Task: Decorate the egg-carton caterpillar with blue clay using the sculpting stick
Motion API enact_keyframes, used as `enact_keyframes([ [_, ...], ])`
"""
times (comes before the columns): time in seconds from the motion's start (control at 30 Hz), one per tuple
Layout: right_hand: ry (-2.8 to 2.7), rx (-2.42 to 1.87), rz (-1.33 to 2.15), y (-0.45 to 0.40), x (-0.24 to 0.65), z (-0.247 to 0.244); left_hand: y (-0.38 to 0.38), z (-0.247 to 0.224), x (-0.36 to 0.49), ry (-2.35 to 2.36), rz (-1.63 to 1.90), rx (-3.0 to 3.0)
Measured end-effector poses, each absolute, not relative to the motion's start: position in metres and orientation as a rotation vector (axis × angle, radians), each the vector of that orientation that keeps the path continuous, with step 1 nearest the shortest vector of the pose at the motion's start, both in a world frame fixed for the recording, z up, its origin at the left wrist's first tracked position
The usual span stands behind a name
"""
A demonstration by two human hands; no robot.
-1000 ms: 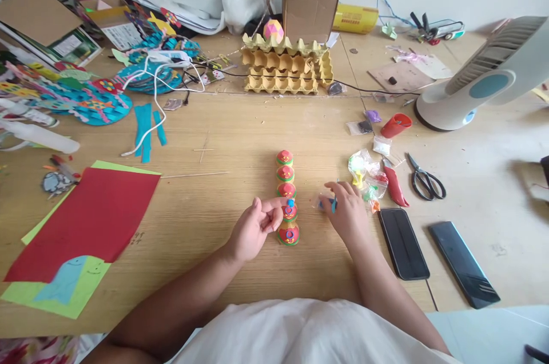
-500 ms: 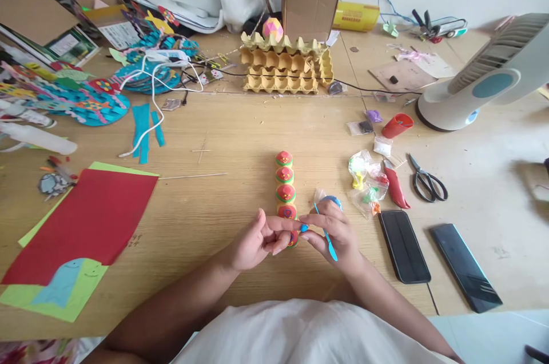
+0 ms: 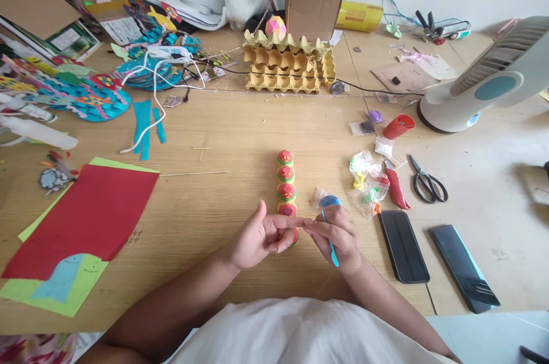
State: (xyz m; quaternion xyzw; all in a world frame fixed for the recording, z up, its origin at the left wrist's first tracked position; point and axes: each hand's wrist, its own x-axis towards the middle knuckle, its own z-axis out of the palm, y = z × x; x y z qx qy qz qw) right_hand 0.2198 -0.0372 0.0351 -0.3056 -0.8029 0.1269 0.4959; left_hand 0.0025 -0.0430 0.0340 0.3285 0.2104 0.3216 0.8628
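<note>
The blue dab, bare on the index finger of the left hand [image 3: 256, 240] earlier, is now hidden where that fingertip is pinched by the right hand [image 3: 338, 238], the blue tool [image 3: 334, 257] also held; shaping or lifting cannot be told apart. The left thumb is spread; mid-tabletop [image 3: 240, 129], the red-topped row [image 3: 286, 191] is partly covered.

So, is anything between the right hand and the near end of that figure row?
Yes, the left hand: one of its fingers crosses over the near end of the red-topped figures, its tip at the right hand. Nothing else visible.
</note>
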Motion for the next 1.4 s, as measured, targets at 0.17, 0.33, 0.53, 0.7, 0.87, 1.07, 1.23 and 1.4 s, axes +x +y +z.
enact_keyframes([
  [0.17, -1.873, -0.816, 0.469, -0.039, 0.222, 0.04, -0.041, 0.031, -0.003, 0.351, 0.637, 0.453],
  [0.33, -1.847, -0.849, 0.55, -0.037, 0.219, 0.042, -0.039, 0.032, -0.005, 0.354, 0.632, 0.421],
  [0.53, -1.785, -0.779, 0.77, -0.034, 0.216, 0.043, -0.043, 0.038, -0.001, 0.429, 0.633, 0.689],
  [0.7, -1.604, -0.857, 0.991, -0.036, 0.218, 0.037, -0.043, 0.038, -0.002, 0.582, 0.732, 0.773],
  [0.87, -1.527, -0.989, 0.935, -0.037, 0.218, 0.032, -0.036, 0.036, -0.005, 0.487, 0.684, 0.425],
  [1.07, -1.729, -0.885, 0.735, -0.037, 0.215, 0.037, -0.039, 0.034, -0.005, 0.464, 0.611, 0.478],
  [1.23, -1.833, -0.859, 0.624, -0.034, 0.216, 0.033, -0.043, 0.031, -0.007, 0.585, 0.679, 0.81],
  [1.4, -1.73, -0.963, 0.708, -0.036, 0.216, 0.037, -0.041, 0.032, -0.013, 0.933, 0.814, 1.113],
])
